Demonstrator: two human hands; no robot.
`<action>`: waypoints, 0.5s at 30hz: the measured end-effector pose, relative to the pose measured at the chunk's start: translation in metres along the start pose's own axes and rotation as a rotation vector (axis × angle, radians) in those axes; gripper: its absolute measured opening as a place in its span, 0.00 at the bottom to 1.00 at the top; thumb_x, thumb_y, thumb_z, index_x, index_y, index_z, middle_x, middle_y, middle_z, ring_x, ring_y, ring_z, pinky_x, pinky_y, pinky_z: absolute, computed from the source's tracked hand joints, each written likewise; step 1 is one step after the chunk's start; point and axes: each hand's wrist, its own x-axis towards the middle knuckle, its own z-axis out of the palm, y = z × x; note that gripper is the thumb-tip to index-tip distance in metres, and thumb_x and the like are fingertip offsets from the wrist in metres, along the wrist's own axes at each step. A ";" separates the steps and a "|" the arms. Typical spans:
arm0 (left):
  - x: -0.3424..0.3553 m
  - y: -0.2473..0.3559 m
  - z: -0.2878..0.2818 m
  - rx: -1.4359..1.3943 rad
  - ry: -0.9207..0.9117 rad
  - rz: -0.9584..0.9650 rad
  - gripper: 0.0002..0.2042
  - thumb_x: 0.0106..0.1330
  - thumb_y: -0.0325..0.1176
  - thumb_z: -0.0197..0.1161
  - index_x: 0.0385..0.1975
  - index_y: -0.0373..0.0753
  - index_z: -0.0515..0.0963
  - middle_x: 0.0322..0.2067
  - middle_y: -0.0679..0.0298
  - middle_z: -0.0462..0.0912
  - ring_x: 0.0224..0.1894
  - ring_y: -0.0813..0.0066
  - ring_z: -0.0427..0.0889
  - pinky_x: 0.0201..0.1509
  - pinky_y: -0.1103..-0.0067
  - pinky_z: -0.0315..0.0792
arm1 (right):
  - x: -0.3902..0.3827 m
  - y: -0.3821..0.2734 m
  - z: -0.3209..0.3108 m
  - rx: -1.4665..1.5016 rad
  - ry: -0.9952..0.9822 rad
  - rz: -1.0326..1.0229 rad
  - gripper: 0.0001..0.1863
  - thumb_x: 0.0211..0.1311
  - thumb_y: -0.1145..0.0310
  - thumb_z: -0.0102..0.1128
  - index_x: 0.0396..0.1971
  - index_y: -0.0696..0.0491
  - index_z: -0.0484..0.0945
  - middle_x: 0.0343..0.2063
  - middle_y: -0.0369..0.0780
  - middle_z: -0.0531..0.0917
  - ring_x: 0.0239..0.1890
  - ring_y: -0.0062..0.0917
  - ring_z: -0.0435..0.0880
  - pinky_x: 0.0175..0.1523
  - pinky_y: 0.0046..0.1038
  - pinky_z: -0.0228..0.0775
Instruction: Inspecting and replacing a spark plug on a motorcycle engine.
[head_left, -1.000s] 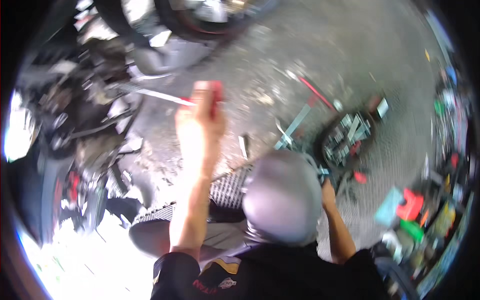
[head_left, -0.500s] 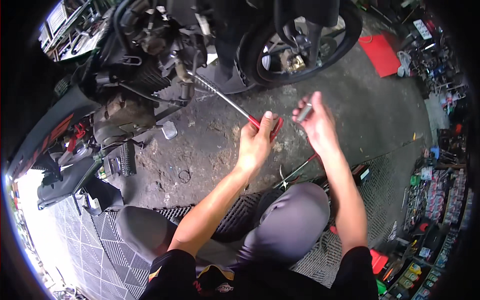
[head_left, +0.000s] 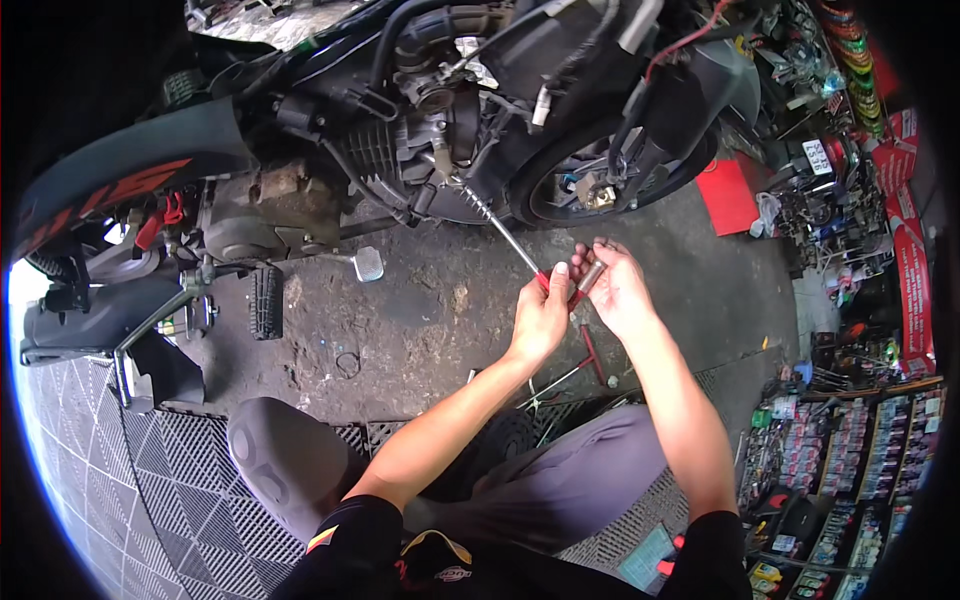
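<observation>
My left hand [head_left: 540, 322] grips the red handle of a long metal wrench [head_left: 510, 240], whose shaft runs up-left to the exposed engine parts [head_left: 440, 155] of a motorbike. Just right of it, my right hand [head_left: 622, 292], palm up with fingers curled, holds a small silver cylinder [head_left: 592, 275] close against the wrench's handle. Below both hands, a red T-handled tool [head_left: 590, 355] lies on the concrete floor.
The motorbike's front wheel [head_left: 540, 200] stands above my hands, beside a red sheet [head_left: 725, 195]. A footpeg [head_left: 265, 300] juts out at left. My bent knees [head_left: 265, 450] rest over grid matting [head_left: 170, 470]. Stocked shelves [head_left: 840, 450] and assorted parts crowd the right side.
Compared with half a second ago, my right hand has come in beside my left with the cylinder. The wrench stays in my left hand. The view has shifted, showing more of the motorbike.
</observation>
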 end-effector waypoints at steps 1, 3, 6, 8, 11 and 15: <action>-0.002 0.004 0.004 -0.033 0.002 -0.017 0.24 0.78 0.49 0.50 0.35 0.30 0.80 0.23 0.63 0.79 0.29 0.75 0.75 0.36 0.71 0.71 | 0.006 0.002 -0.008 -0.016 0.008 -0.005 0.07 0.72 0.67 0.54 0.44 0.52 0.73 0.31 0.37 0.81 0.34 0.24 0.81 0.43 0.31 0.77; -0.002 -0.002 0.009 -0.081 0.013 0.031 0.24 0.78 0.49 0.49 0.34 0.30 0.79 0.24 0.61 0.81 0.30 0.73 0.77 0.37 0.71 0.72 | 0.019 0.007 -0.024 0.000 -0.010 0.080 0.07 0.68 0.69 0.57 0.42 0.50 0.71 0.28 0.36 0.80 0.29 0.21 0.78 0.36 0.24 0.73; 0.002 -0.008 0.004 -0.093 0.023 0.072 0.25 0.78 0.50 0.48 0.37 0.30 0.78 0.29 0.54 0.84 0.34 0.68 0.82 0.41 0.70 0.74 | 0.015 0.012 -0.008 0.046 0.094 0.119 0.06 0.68 0.66 0.57 0.38 0.49 0.70 0.25 0.34 0.76 0.23 0.18 0.70 0.29 0.21 0.65; 0.003 -0.011 0.003 -0.043 0.047 0.066 0.25 0.78 0.51 0.46 0.41 0.30 0.77 0.30 0.54 0.84 0.34 0.68 0.82 0.41 0.70 0.74 | 0.012 0.015 -0.007 0.081 0.110 0.135 0.07 0.69 0.65 0.56 0.37 0.50 0.69 0.24 0.34 0.74 0.21 0.19 0.68 0.28 0.23 0.63; 0.005 -0.013 0.003 -0.196 0.043 -0.006 0.26 0.79 0.55 0.42 0.42 0.36 0.77 0.22 0.71 0.75 0.20 0.84 0.68 0.21 0.81 0.63 | 0.012 0.020 0.000 0.087 0.112 0.148 0.11 0.72 0.58 0.54 0.36 0.48 0.67 0.21 0.32 0.69 0.19 0.17 0.64 0.23 0.20 0.57; 0.003 0.012 -0.007 -0.278 -0.263 -0.109 0.46 0.71 0.71 0.19 0.56 0.35 0.73 0.17 0.68 0.72 0.13 0.79 0.66 0.16 0.80 0.60 | 0.021 0.010 -0.005 0.208 0.122 0.139 0.17 0.76 0.48 0.47 0.37 0.48 0.67 0.20 0.31 0.68 0.16 0.15 0.61 0.20 0.20 0.53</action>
